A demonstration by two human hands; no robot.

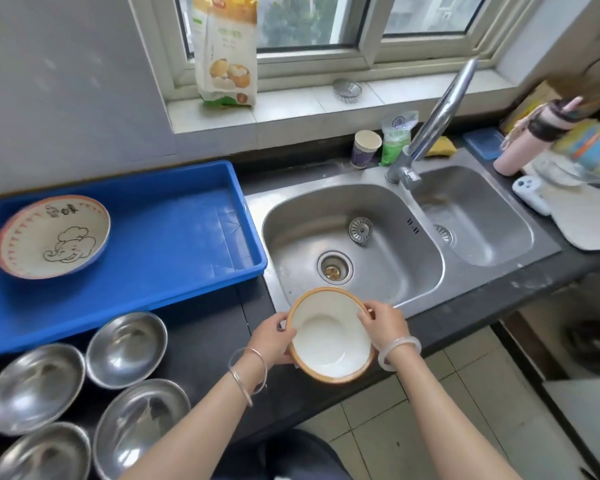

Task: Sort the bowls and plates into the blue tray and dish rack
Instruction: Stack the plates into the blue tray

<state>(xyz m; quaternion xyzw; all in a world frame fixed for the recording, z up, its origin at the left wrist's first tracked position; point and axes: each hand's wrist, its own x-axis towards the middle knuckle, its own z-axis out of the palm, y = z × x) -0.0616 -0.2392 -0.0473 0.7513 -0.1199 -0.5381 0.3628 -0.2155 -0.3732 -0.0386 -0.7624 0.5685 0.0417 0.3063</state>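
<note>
I note the left hand [272, 337] and right hand [385, 322] both clasping the orange-rimmed white bowl [329, 336] by opposite rims, held level over the counter edge [465, 323] before the sink [388, 271], presumably for a steady carry toward the blue tray [174, 216].

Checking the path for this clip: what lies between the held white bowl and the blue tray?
In the head view, only bare dark countertop separates the orange-rimmed white bowl from the blue plastic tray; the steel bowls sit lower left of that stretch.

Open floor across most of the blue tray [174, 237], only an elephant plate [51, 237] at its left end.
</note>
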